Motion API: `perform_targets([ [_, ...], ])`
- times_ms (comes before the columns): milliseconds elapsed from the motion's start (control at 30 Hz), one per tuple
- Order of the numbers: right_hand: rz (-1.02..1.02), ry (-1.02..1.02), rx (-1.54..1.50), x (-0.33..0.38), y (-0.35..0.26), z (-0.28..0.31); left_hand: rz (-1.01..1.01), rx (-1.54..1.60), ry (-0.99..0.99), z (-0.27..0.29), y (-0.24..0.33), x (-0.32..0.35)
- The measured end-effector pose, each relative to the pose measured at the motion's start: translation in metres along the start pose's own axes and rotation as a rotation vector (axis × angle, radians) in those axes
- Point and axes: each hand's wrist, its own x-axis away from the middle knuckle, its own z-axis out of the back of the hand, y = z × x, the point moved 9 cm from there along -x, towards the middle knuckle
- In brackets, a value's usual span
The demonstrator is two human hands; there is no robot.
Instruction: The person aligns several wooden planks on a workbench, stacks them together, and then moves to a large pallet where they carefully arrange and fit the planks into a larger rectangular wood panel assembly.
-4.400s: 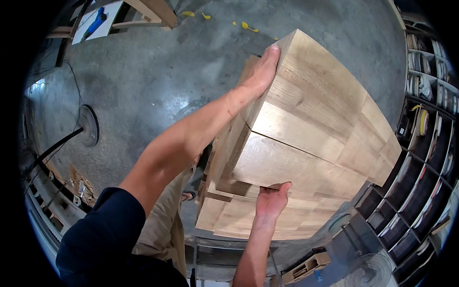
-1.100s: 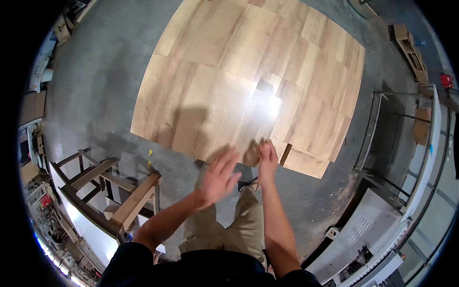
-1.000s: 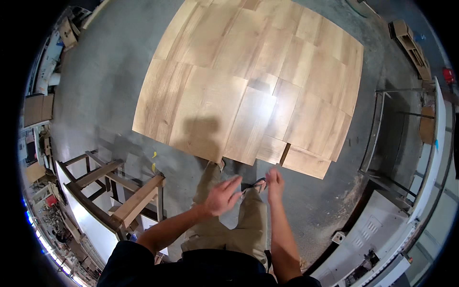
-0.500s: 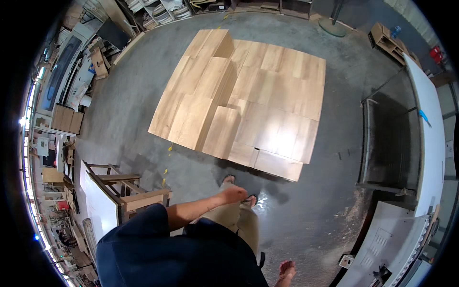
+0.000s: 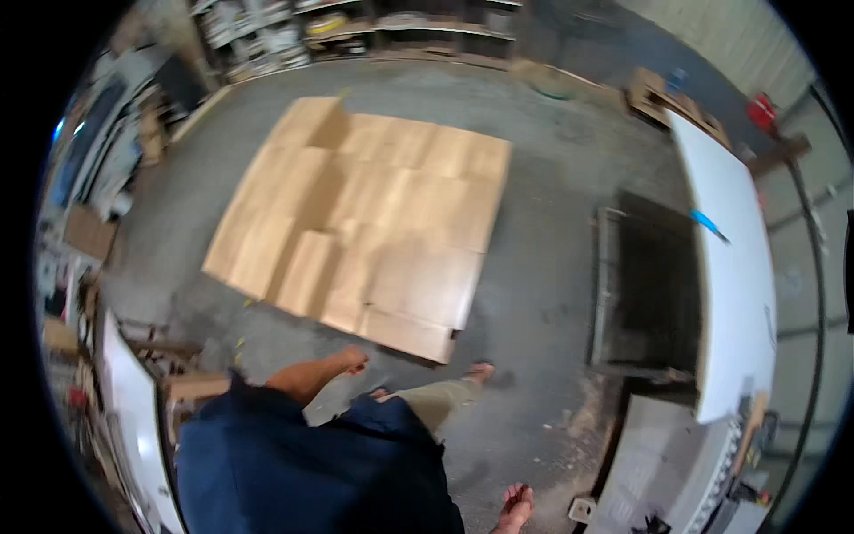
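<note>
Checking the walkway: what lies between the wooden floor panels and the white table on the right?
In the head view, bare grey concrete floor, then a dark metal frame beside the white table; the wooden floor panels end before it.

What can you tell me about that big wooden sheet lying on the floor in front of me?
The wooden sheet lies flat on the grey concrete floor. It looks like many pale tan rectangular boards joined edge to edge, with a stepped near edge. The picture is blurred, so grain and joints are unclear. Neither hand touches it; the left hand hangs just short of its near edge.
</note>
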Motion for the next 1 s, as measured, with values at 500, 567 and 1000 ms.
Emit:
perform_targets([
  [500,0.401,0.355,0.011,-0.054,-0.343,-0.033,-0.571,-0.193,-0.392,-0.34,0.477,0.104],
  [567,0.489,0.273,-0.108,-0.073,-0.388,-0.034,-0.577,-0.199,-0.396,-0.373,0.508,0.126],
  [1000,0.474,0.037,-1.241,-0.285,-0.678,-0.076,-0.789,-0.287,-0.609,-0.554,0.618,0.247],
])
